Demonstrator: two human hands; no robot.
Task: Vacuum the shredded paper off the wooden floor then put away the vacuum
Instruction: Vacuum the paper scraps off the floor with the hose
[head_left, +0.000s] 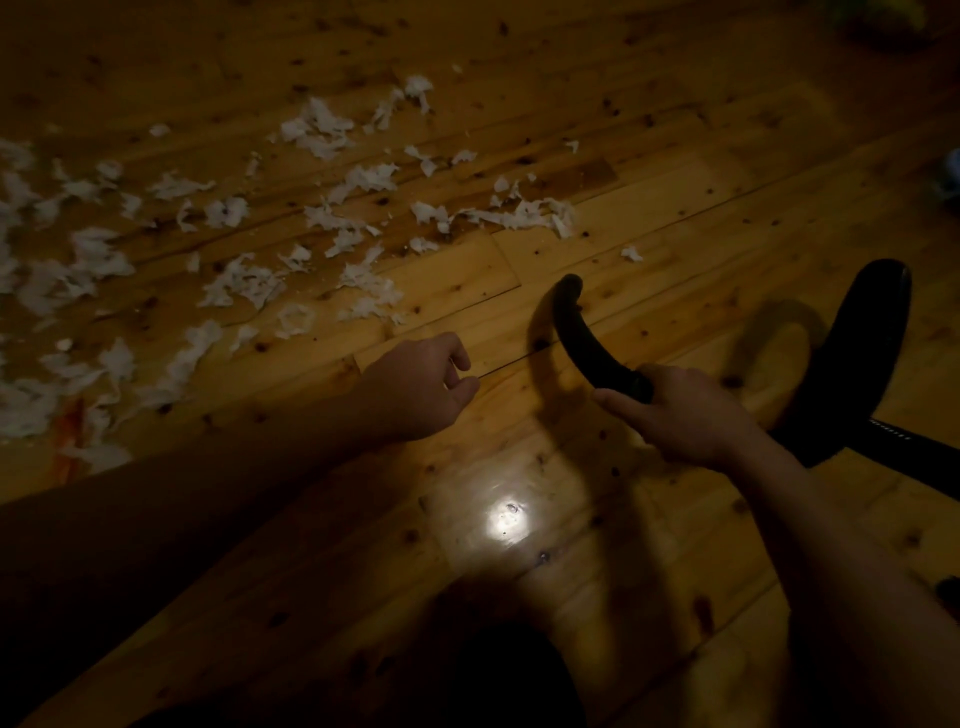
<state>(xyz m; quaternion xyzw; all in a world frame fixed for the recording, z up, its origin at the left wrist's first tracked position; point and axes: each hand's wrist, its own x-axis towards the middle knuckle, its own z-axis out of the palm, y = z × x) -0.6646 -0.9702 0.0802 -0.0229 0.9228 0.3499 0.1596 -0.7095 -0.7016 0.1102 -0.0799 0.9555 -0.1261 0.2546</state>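
Observation:
White shredded paper (244, 280) lies scattered over the wooden floor (649, 218), mostly at the left and centre. My right hand (680, 410) grips a black curved vacuum hose (582, 338) whose open end points toward the floor near the paper. The hose loops back in a dark arc (872, 332) at the right. My left hand (426, 384) hovers over the floor with loosely curled fingers, holding nothing, just right of the paper.
A bright light spot (506, 519) reflects off the floor between my arms. A dim object (953, 176) sits at the right edge, another dark shape (883, 21) at the top right. The vacuum body is out of view.

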